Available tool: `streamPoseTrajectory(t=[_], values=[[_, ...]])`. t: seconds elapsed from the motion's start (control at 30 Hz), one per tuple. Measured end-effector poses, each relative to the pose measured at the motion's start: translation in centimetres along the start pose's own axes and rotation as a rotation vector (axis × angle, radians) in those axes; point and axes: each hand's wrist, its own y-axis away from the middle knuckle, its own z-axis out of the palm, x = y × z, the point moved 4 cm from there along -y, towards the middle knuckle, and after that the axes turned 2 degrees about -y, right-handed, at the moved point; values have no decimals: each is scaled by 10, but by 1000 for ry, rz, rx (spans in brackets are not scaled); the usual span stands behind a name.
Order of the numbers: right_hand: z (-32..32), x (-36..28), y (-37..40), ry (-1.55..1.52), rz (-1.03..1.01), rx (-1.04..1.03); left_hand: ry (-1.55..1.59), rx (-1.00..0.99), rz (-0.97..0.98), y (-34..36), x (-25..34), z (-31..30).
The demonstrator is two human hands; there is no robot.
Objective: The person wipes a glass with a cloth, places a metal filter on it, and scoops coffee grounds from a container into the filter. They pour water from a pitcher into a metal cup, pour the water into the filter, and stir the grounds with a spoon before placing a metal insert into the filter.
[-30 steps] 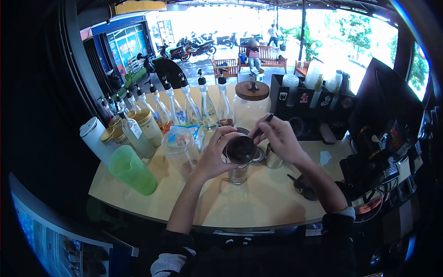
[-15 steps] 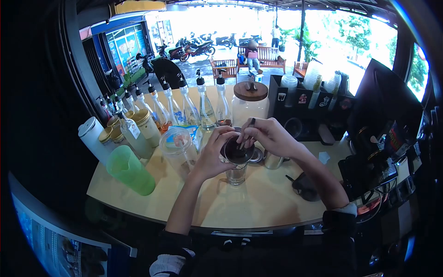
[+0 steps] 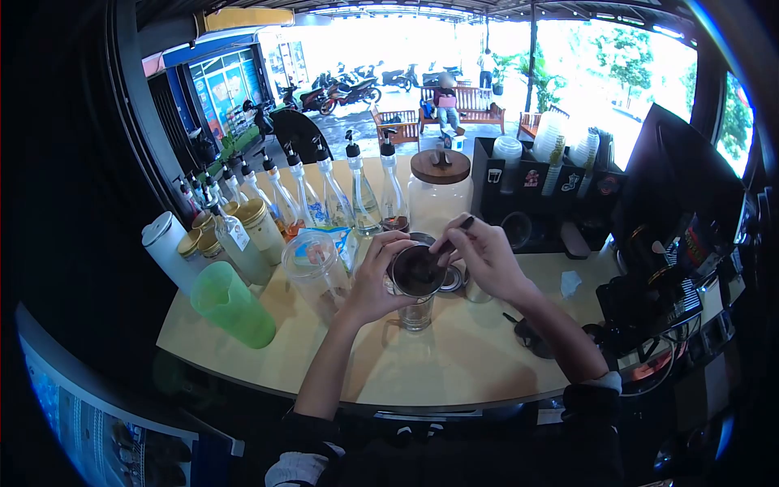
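Holding: left hand (image 3: 375,280), fingers and thumb clamped round a dark-mouthed cup (image 3: 417,273), tilted toward the wearer. Right hand (image 3: 485,258), fingertips pinched on a dark-tipped utensil (image 3: 466,222) over the cup's mouth; lower end unclear. Below the left hand's fingers: one clear glass (image 3: 416,316), upright on the counter (image 3: 454,369). Just left of that hand: one lidded plastic tumbler (image 3: 312,268). Farther left: one green jug (image 3: 231,304). Beyond both hands: pump bottles (image 3: 363,195); one wooden-lidded jar (image 3: 440,195). Right of the right hand: crumpled white paper (image 3: 570,282).
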Motion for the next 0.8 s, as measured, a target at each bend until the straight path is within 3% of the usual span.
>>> streamPoseTrajectory(t=[0.1, 0.23, 0.37, 0.5, 0.7, 0.8], values=[[6, -3, 5, -80, -38, 15, -2, 5, -8, 1, 1, 1], [1, -5, 7, 69, -19, -16, -24, 16, 9, 1, 2, 0], [-3, -6, 12, -167, -43, 11, 41, 17, -51, 5, -2, 0], [-3, 9, 20, 27, -66, -43, 23, 20, -41, 8, -6, 5], [-2, 12, 23, -174, -64, -16, 42, 35, -26, 8, -7, 5], [-8, 23, 22, -81, -24, 5, 23, 33, -22, 9, -6, 4]])
